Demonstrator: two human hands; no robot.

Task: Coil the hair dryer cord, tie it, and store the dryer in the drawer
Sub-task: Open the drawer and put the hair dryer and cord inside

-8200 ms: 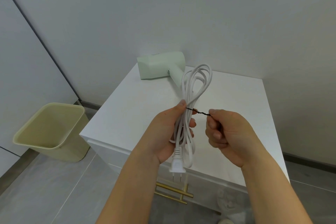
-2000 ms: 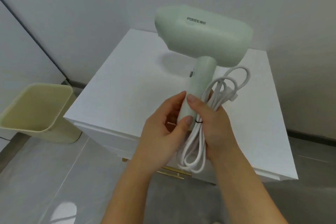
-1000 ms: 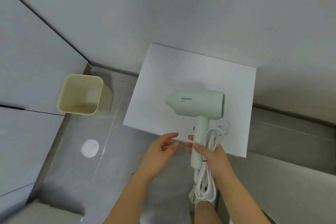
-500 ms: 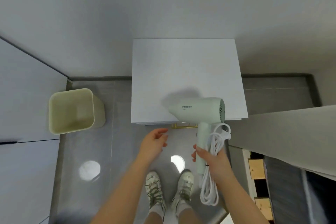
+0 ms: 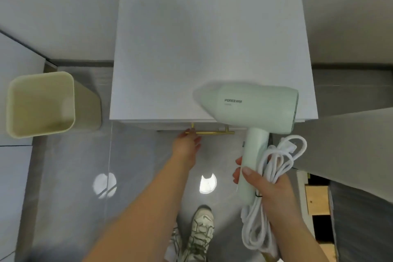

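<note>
While right hand point(image 5: 269, 185) grips dryer point(image 5: 251, 110), left hand point(image 5: 187, 144) outstretched

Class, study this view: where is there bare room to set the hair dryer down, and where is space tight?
The cabinet top is bare from the back wall to its front edge. Space is tight at the front: the left hand is at the gold handle, and the right hand holds the hair dryer and cord.
</note>
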